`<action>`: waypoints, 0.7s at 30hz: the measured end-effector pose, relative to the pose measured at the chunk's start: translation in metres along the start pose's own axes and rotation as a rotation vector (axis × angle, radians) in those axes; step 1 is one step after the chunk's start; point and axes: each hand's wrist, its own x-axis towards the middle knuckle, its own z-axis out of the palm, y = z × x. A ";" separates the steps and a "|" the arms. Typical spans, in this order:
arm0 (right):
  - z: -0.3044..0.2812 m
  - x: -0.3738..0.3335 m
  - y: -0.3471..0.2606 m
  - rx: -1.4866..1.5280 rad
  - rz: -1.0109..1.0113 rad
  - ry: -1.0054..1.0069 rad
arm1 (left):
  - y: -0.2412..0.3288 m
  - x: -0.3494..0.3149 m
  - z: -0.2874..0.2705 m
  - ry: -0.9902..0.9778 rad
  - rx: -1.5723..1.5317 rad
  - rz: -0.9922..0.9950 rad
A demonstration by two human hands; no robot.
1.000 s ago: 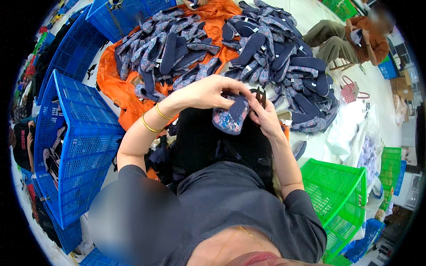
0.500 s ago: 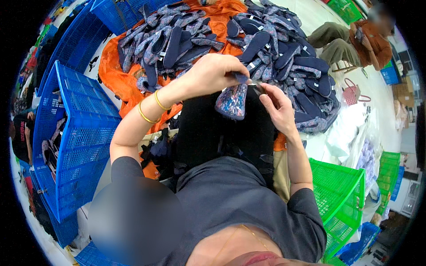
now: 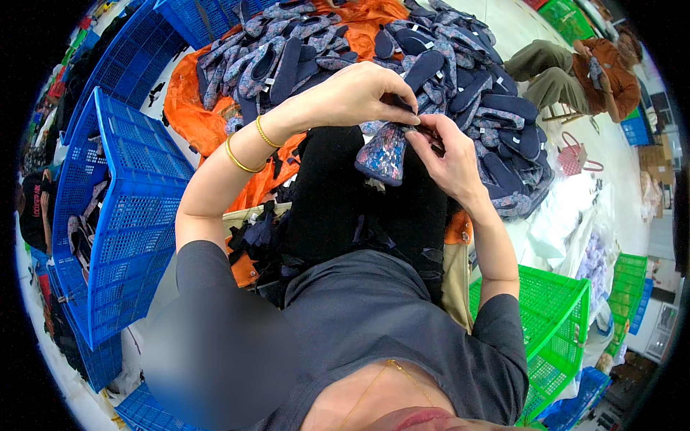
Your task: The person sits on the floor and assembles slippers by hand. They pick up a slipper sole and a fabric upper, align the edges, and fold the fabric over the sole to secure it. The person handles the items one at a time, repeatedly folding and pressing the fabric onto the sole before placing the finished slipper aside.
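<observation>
A floral, dark-blue-edged slipper (image 3: 383,154) hangs toe-down above my black-clad lap. My left hand (image 3: 372,95) curls over its upper end from the left, thumb and fingers pinched together. From the right, my right hand (image 3: 449,149) pinches at the same end, its fingertips almost meeting those of the left. What lies between the fingertips is partly hidden, and I cannot make out a tool there. Just beyond my hands, similar slippers lie heaped in a left pile (image 3: 287,61) and a right pile (image 3: 467,93).
Orange sheeting (image 3: 188,100) lies under the piles. A blue crate (image 3: 144,223) stands at left, a green crate (image 3: 550,309) at right. Dark scraps (image 3: 262,233) lie beside my lap. A seated co-worker (image 3: 600,79) handles something at far right, near a pink bag (image 3: 575,154).
My hands have come closer together at the slipper's upper end. The slipper has tilted slightly. A shiny metal piece seen by my right fingers earlier no longer shows clearly.
</observation>
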 end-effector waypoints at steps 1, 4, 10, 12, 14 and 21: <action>-0.001 0.003 -0.001 -0.027 -0.006 -0.020 | 0.001 0.001 0.000 -0.001 0.012 0.011; -0.003 0.008 -0.006 -0.105 -0.035 -0.061 | 0.001 0.001 0.002 0.024 0.025 0.045; -0.013 0.020 -0.013 -0.148 -0.056 -0.174 | 0.002 0.001 0.003 0.023 0.051 0.046; -0.014 0.020 -0.012 -0.156 -0.068 -0.196 | 0.003 0.001 0.003 0.033 0.038 0.053; -0.013 0.018 -0.009 -0.152 -0.107 -0.191 | 0.009 0.002 0.001 0.044 -0.003 0.050; -0.040 -0.003 0.027 0.096 0.324 -0.112 | -0.019 -0.015 -0.021 0.032 0.162 -0.152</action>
